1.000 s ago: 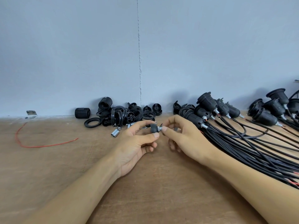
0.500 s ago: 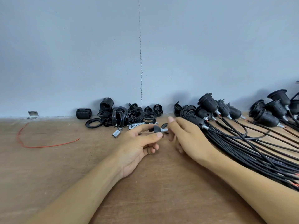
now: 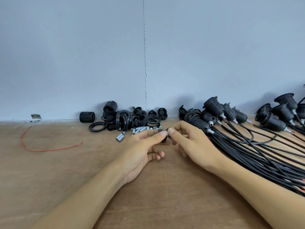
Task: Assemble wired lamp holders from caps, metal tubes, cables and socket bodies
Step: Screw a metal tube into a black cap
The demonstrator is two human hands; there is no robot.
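Note:
My left hand pinches a small black cap between thumb and forefinger, just above the wooden table. My right hand meets it from the right, thumb and forefinger pinching a short metal tube at the cap's end; most of the tube is hidden by fingertips. Loose metal tubes lie just behind my left hand. A pile of black caps, rings and socket bodies sits against the wall.
Finished lamp holders with black cables fan across the right side of the table, close to my right forearm. A loose red wire curls at the left. A small metal bracket sits by the grey wall.
Both hands have stayed together over the same spot. My right fingers have shifted on the tube at the cap's end, and the cap now sits deeper behind my left thumb.

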